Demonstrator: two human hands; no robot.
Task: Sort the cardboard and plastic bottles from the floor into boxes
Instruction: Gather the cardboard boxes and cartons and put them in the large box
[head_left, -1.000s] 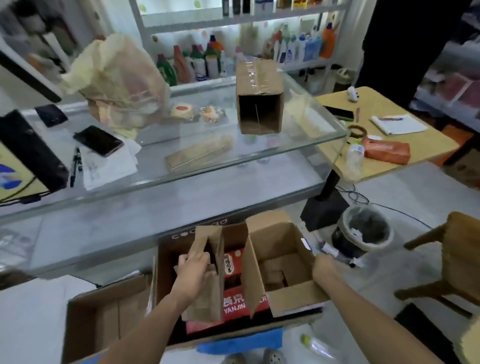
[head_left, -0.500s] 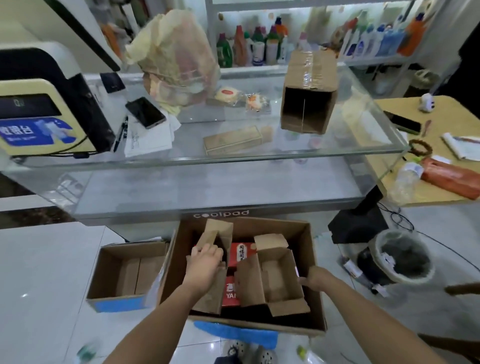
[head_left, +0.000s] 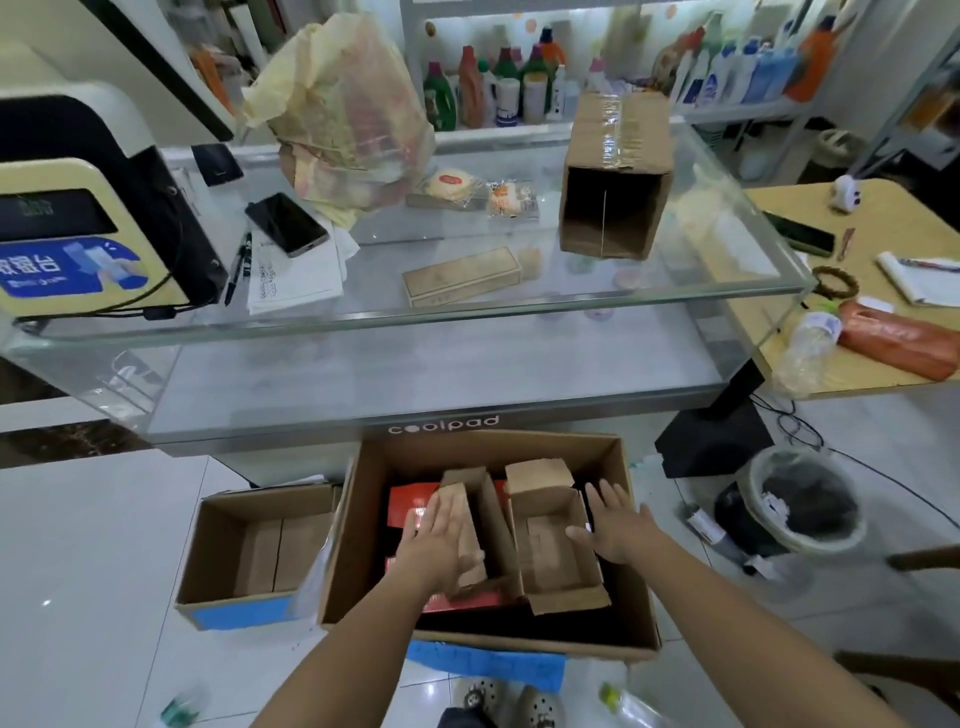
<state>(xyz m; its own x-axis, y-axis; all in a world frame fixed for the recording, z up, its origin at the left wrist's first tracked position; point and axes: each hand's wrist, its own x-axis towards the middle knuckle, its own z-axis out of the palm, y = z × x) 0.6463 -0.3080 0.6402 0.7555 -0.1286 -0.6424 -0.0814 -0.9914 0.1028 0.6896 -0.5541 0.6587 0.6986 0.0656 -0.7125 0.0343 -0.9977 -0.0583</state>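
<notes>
A large cardboard box (head_left: 631, 545) sits on the floor below the glass counter. Inside lie a red printed carton (head_left: 413, 501), a narrow folded cardboard piece (head_left: 485, 519) and a small open cardboard box (head_left: 556, 551). My left hand (head_left: 439, 540) lies flat, fingers spread, against the narrow cardboard piece. My right hand (head_left: 615, 525) hovers with spread fingers at the right side of the small box, holding nothing. A smaller empty cardboard box (head_left: 228, 551) stands to the left. Two plastic bottles lie on the floor near my feet, one at bottom left (head_left: 179, 709) and one at bottom right (head_left: 631, 704).
The glass counter (head_left: 415, 312) rises right behind the boxes, carrying an upright cardboard box (head_left: 615, 171), a yellow bag, a phone and papers. A lined bin (head_left: 802, 499) and a black stand sit right. A wooden table (head_left: 883, 218) stands far right. My shoes are at the bottom edge.
The view swung left and lower over the boxes. Both hands let go of the cardboard pieces and now lie spread. The small box and narrow piece rest lower inside the large box.
</notes>
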